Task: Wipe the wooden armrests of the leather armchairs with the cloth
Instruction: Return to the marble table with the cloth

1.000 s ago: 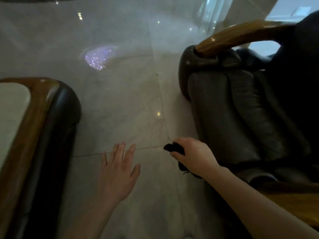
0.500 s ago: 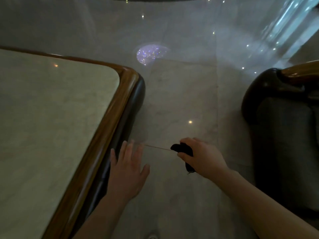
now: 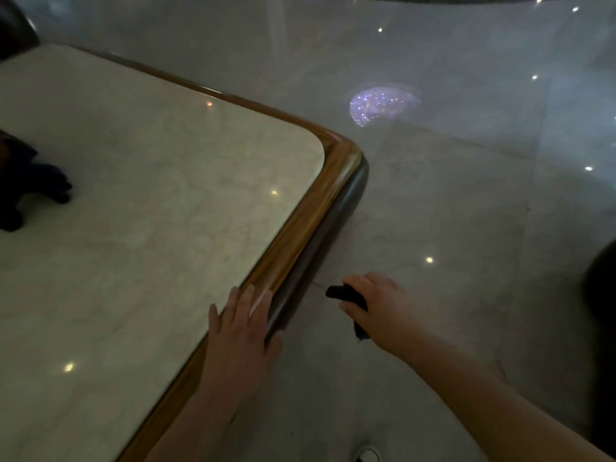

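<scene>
A table [image 3: 340,168] with a pale marble top and a rounded wooden rim stood on a glossy marble-tiled floor [image 3: 450,201]. A dark, crumpled object [image 3: 30,185] lay on the top at its far left edge; its kind could not be told. 1 shoe tip [image 3: 368,455] rested on the floor.

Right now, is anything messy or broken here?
Nothing looks broken or spilled. The only loose thing is a dark crumpled item lying at the left edge of the marble table; what it is cannot be told. The right hand grips the dark cloth.
</scene>
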Motion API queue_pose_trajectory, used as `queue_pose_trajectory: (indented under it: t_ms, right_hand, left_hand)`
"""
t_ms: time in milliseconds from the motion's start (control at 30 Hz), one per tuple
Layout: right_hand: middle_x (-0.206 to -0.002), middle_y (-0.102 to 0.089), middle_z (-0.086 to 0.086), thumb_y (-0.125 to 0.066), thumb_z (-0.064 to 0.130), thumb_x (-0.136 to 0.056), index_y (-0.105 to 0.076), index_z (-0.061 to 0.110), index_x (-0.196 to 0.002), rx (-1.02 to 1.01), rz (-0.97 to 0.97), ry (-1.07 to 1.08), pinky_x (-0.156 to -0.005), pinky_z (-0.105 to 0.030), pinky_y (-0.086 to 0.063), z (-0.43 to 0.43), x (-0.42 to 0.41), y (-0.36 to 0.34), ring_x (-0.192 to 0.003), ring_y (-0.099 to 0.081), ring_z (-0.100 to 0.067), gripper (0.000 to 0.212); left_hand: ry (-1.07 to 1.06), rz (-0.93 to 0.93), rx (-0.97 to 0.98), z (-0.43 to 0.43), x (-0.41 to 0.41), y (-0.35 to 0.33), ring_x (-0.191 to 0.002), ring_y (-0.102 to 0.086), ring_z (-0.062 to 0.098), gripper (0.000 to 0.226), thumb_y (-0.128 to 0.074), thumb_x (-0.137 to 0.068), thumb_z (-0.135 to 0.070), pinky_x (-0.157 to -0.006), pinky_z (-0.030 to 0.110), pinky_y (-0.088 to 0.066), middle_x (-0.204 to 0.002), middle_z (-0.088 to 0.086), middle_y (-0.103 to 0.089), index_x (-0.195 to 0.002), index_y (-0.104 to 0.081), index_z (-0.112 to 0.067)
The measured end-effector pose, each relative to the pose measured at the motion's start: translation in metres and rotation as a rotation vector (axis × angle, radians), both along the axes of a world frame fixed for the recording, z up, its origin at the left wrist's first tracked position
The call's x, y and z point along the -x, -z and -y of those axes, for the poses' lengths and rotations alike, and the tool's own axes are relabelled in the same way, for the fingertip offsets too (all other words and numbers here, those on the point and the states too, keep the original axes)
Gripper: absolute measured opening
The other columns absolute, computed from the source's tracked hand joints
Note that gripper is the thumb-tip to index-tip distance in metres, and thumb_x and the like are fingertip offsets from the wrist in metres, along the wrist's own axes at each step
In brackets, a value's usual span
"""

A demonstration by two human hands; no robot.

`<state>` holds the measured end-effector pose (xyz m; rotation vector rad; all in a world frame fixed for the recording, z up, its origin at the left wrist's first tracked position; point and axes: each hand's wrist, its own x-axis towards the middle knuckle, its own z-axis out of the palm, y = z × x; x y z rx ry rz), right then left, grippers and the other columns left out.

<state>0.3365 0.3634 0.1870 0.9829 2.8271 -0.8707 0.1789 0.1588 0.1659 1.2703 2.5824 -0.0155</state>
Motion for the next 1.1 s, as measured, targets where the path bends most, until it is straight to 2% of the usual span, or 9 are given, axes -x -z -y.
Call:
queue_pose_trajectory:
  t_ms: [167, 333, 400, 533, 600, 767, 967, 1100]
  right_hand:
    - [-0.121, -0.060, 0.002, -0.057, 0.041, -0.098, -0.053, 0.028, -0.139, 0.078, -0.036, -0.106, -0.092, -0.032, -0.046, -0.001, 0.052, 0.024, -0.110, -0.057, -0.020, 0.043]
    - [-0.127, -0.056, 0.002, -0.052, 0.043, -0.100, -0.051, 0.030, -0.140, 0.101, -0.068, -0.214, -0.096, -0.039, -0.048, 0.011, 0.116, 0.050, -0.114, -0.053, -0.023, 0.042]
    - [-0.130, -0.055, 0.001, -0.051, 0.043, -0.101, -0.049, 0.030, -0.141, 0.093, -0.055, -0.241, -0.098, -0.040, -0.047, 0.017, 0.145, 0.062, -0.117, -0.051, -0.024, 0.043]
    - [-0.132, -0.055, -0.001, -0.051, 0.042, -0.101, -0.049, 0.029, -0.141, 0.079, -0.042, -0.235, -0.100, -0.042, -0.046, 0.021, 0.210, 0.089, -0.122, -0.049, -0.026, 0.042]
    - [-0.132, -0.056, -0.003, -0.051, 0.040, -0.101, -0.050, 0.027, -0.141, 0.064, -0.042, -0.215, -0.099, -0.042, -0.046, 0.023, 0.243, 0.103, -0.121, -0.050, -0.028, 0.042]
    - [-0.132, -0.056, -0.003, -0.047, 0.039, -0.103, -0.051, 0.021, -0.140, 0.004, -0.086, -0.197, -0.097, -0.041, -0.046, 0.035, 0.304, 0.134, -0.114, -0.051, -0.030, 0.041]
    - [-0.135, -0.054, -0.007, -0.046, 0.036, -0.104, -0.051, 0.016, -0.139, -0.047, -0.120, -0.187, -0.098, -0.045, -0.047, 0.041, 0.336, 0.166, -0.115, -0.050, -0.033, 0.041]
    - [-0.135, -0.056, -0.011, -0.048, 0.033, -0.103, -0.054, 0.012, -0.137, -0.074, -0.146, -0.180, -0.098, -0.048, -0.047, 0.047, 0.348, 0.179, -0.117, -0.051, -0.036, 0.040]
  left_hand:
    - [-0.088, -0.010, 0.022, 0.014, 0.031, 0.011, -0.151, -0.014, 0.032, 0.075, -0.012, -0.091, -0.061, -0.118, 0.062, -0.014, -0.161, 0.009, -0.028, -0.152, -0.034, -0.024]
    - [-0.195, 0.018, 0.064, 0.040, 0.078, 0.044, -0.153, 0.000, 0.027, 0.081, -0.003, -0.085, -0.066, -0.121, 0.055, -0.003, -0.165, 0.004, -0.013, -0.156, -0.019, -0.030]
    - [-0.239, 0.047, 0.092, 0.047, 0.102, 0.063, -0.153, 0.004, 0.026, 0.077, -0.005, -0.088, -0.065, -0.121, 0.053, 0.000, -0.166, 0.004, -0.008, -0.157, -0.014, -0.031]
    - [-0.307, 0.058, 0.131, 0.046, 0.162, 0.111, -0.152, 0.006, 0.029, 0.069, -0.021, -0.096, -0.060, -0.119, 0.059, -0.006, -0.166, 0.006, -0.004, -0.157, -0.006, -0.031]
    - [-0.308, 0.034, 0.153, 0.038, 0.187, 0.130, -0.152, 0.007, 0.032, 0.070, -0.018, -0.095, -0.062, -0.118, 0.063, -0.008, -0.166, 0.008, -0.001, -0.156, 0.000, -0.033]
    - [-0.304, -0.037, 0.173, 0.018, 0.232, 0.168, -0.150, 0.011, 0.038, 0.079, 0.004, -0.083, -0.076, -0.112, 0.071, -0.007, -0.165, 0.008, 0.008, -0.151, 0.015, -0.038]
    - [-0.302, -0.007, 0.157, 0.023, 0.257, 0.203, -0.149, 0.011, 0.044, 0.082, -0.001, -0.078, -0.083, -0.108, 0.076, -0.009, -0.164, 0.012, 0.011, -0.149, 0.016, -0.045]
    - [-0.265, -0.017, 0.128, 0.028, 0.257, 0.210, -0.148, 0.008, 0.047, 0.082, 0.004, -0.079, -0.083, -0.106, 0.077, -0.010, -0.164, 0.014, 0.011, -0.150, 0.018, -0.043]
